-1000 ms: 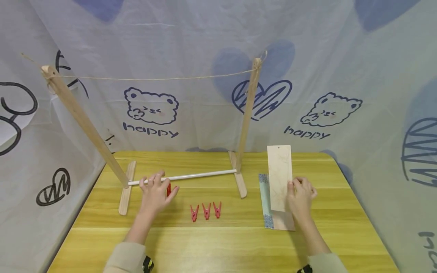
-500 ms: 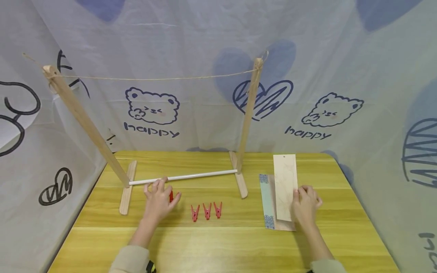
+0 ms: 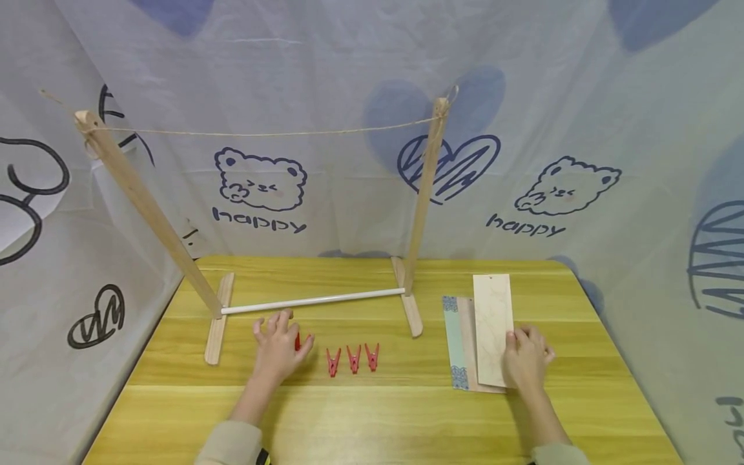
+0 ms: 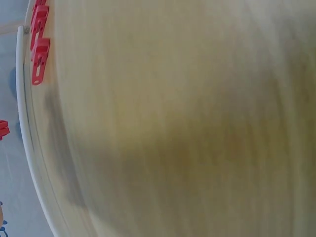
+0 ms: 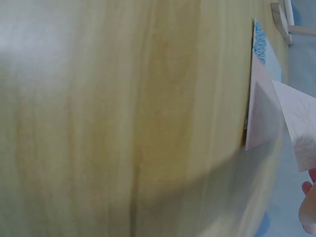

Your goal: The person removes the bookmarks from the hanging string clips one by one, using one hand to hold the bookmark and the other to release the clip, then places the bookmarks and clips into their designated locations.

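Observation:
My left hand [image 3: 276, 350] is over the left part of the table. It pinches a red clothespin [image 3: 298, 341], which hangs partly hidden by the fingers; its end [image 4: 3, 129] appears at the left edge of the left wrist view. Three more red clothespins [image 3: 354, 360] lie in a row just to the right. A cream bookmark-like card [image 3: 493, 329] with a small hole at its top is held by my right hand [image 3: 527, 361] along its lower right edge. Beneath it lie a pinkish card [image 3: 467, 336] and a pale green card with blue patterned ends [image 3: 456, 342], partly overlapped.
Behind the clothespins stands a wooden frame with a left post [image 3: 154, 216], a right post [image 3: 426, 200] and a white bottom rod [image 3: 314, 301]. A twine line [image 3: 261, 134] runs between the post tops. A printed cloth [image 3: 349, 213] surrounds the wooden table [image 3: 378, 420].
My right hand has moved the cream card right and toward me, uncovering more of the cards beneath. My left hand has drifted right and slightly nearer with its clothespin.

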The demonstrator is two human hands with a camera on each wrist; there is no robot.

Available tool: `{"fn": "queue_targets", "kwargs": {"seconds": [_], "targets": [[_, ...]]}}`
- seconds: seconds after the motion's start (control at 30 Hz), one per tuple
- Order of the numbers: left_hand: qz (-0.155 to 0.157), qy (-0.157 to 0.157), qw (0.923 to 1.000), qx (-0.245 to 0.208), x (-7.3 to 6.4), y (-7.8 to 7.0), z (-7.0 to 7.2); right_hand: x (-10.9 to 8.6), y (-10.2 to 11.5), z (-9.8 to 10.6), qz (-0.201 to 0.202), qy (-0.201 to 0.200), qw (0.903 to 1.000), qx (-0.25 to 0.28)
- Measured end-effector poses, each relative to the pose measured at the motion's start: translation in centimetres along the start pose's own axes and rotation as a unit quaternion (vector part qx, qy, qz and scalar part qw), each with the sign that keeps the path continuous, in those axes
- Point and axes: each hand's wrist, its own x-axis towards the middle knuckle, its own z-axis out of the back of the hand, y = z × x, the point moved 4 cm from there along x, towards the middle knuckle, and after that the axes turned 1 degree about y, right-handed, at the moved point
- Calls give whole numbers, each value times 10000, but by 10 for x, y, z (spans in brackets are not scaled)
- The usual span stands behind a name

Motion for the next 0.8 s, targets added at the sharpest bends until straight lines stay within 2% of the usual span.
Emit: {"fn": "queue_targets", "kwargs": {"seconds": [0.37, 0.57, 0.8], "targets": [[251, 412, 9988, 114, -5, -4, -17, -4, -13, -6, -145, 306, 9994, -118], [283, 599, 9975, 255, -7, -8, -22, -6, -16, -9, -268, 619, 9975, -219], [317, 710, 9966, 279, -9, -10, -27, -6, -20, -11, -370, 729, 9963, -262]]}}
